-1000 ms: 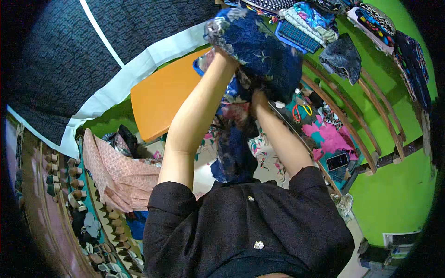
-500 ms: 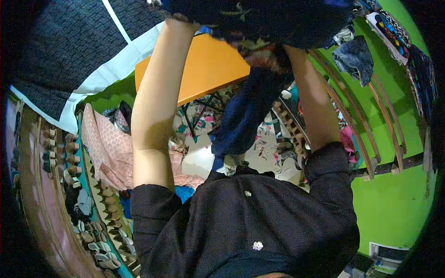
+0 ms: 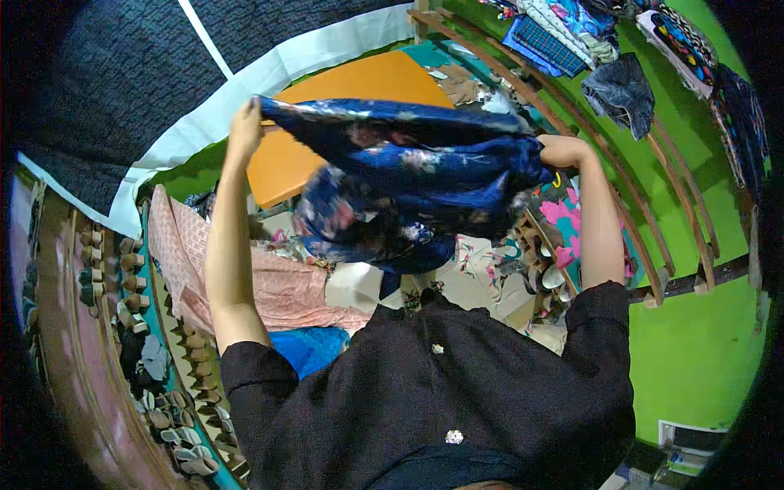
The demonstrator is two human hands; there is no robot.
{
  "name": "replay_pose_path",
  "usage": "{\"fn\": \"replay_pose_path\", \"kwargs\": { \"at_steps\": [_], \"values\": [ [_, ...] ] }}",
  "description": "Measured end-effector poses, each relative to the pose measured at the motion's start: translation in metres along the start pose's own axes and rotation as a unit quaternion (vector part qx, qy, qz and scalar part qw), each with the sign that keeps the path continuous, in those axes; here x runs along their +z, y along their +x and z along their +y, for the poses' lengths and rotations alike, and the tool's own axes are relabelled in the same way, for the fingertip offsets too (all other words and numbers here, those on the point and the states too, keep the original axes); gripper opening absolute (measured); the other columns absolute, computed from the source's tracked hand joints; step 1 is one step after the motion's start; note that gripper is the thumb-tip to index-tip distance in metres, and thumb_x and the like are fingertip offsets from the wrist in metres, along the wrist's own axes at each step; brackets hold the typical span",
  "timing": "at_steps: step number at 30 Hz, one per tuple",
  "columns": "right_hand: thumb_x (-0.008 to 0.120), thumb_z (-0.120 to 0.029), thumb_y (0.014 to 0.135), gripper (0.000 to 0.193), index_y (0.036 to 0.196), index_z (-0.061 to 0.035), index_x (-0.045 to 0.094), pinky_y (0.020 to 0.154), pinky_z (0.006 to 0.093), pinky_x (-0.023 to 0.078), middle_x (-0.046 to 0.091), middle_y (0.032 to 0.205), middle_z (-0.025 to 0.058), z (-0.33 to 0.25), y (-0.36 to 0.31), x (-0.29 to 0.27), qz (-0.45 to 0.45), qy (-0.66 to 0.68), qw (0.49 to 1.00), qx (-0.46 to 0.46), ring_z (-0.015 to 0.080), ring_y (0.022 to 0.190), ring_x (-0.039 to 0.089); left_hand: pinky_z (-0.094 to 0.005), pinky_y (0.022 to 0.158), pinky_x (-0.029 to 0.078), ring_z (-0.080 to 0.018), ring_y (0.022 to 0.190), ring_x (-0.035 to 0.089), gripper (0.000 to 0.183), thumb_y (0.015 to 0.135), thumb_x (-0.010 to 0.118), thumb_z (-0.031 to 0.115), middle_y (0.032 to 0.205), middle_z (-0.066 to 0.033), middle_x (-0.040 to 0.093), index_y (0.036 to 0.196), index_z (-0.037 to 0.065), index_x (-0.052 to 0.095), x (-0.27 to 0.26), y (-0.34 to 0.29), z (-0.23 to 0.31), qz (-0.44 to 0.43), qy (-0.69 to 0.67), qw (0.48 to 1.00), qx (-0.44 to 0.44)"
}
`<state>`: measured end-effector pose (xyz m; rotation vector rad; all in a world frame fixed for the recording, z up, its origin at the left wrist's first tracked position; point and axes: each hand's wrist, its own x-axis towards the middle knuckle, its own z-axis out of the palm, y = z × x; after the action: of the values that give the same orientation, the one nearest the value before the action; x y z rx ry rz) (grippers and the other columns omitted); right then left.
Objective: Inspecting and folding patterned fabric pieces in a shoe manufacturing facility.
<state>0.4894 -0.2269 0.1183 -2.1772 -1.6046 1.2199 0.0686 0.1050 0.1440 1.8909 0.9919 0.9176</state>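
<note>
Stretched between my two raised hands is a dark blue floral cloth (image 3: 408,167), its lower part bunched and blurred by motion. My left hand (image 3: 247,124) is closed on its upper left corner. At the right end my right hand (image 3: 563,152) grips a gathered part of the same cloth. Its top edge runs nearly straight from hand to hand while the rest sags in folds. Whether it is a garment or a plain sheet, I cannot tell. Behind it stands an orange tabletop (image 3: 380,77), partly covered by the cloth.
A pink patterned cloth (image 3: 282,282) drapes at the left, next to a blue fabric piece (image 3: 309,349). Racks of shoes (image 3: 184,433) line the left side. Wooden rails (image 3: 625,196) run along the green wall (image 3: 694,359), with folded clothes (image 3: 559,41) and a grey garment (image 3: 622,94).
The cloth has come down from the top of the view and is now spread wide. My left hand has moved left and my right hand right, both lower.
</note>
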Motion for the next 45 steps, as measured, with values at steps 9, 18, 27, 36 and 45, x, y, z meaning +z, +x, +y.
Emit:
{"fn": "replay_pose_path", "kwargs": {
  "at_steps": [9,18,27,36,45],
  "values": [
    [0.047,0.002,0.070,0.044,0.113,-0.0064,0.054,0.084,0.0245,0.038,0.058,0.107,0.0075,-0.043,-0.026,-0.002,0.122,-0.040,0.992,-0.017,0.0157,0.097,0.050,-0.0381,0.084,0.038,-0.0399,0.094,0.051,0.040,0.089,0.036,0.034,0.097,-0.0231,0.057,0.104,0.001,0.055,-0.103,-0.003,-0.060,0.213,0.252,0.944,-0.005],
    [0.060,-0.011,0.074,0.013,0.082,-0.0026,0.064,0.069,0.0268,0.042,0.061,0.082,0.0053,-0.016,-0.025,-0.001,0.098,-0.068,0.990,0.075,0.0120,0.077,0.054,-0.0413,0.080,0.039,-0.0419,0.094,0.051,0.047,0.088,0.035,0.037,0.099,-0.0277,0.055,0.103,-0.004,0.054,-0.196,-0.037,-0.115,0.351,0.286,0.892,-0.003],
    [0.071,-0.022,0.057,0.020,0.065,-0.0052,0.062,0.082,0.0366,0.036,0.055,0.092,0.0084,0.040,-0.006,0.113,0.302,-0.193,0.926,-0.114,0.0267,0.095,0.048,-0.0405,0.082,0.040,-0.0384,0.094,0.053,0.048,0.089,0.032,0.035,0.101,-0.0256,0.056,0.104,-0.005,0.053,-0.270,-0.061,-0.136,0.526,0.183,0.818,-0.143],
    [0.072,-0.024,0.067,0.047,0.104,-0.0024,0.051,0.080,0.0287,0.042,0.056,0.093,0.0062,-0.028,0.022,0.129,0.254,0.219,0.927,-0.168,0.0147,0.089,0.053,-0.0334,0.074,0.043,-0.0309,0.084,0.056,0.019,0.078,0.047,0.003,0.088,-0.0197,0.058,0.094,-0.003,0.056,-0.087,-0.111,0.017,0.162,0.276,0.928,0.191],
    [0.072,-0.020,0.065,0.076,0.128,-0.0059,0.032,0.099,0.0346,0.027,0.042,0.124,0.0132,-0.233,0.020,0.177,0.119,0.233,0.865,-0.429,0.0221,0.119,0.037,-0.0335,0.064,0.043,-0.0354,0.073,0.054,0.013,0.074,0.057,0.002,0.077,-0.0191,0.055,0.086,-0.001,0.054,0.007,-0.179,0.089,-0.092,0.159,0.940,0.286]
  ]
}}
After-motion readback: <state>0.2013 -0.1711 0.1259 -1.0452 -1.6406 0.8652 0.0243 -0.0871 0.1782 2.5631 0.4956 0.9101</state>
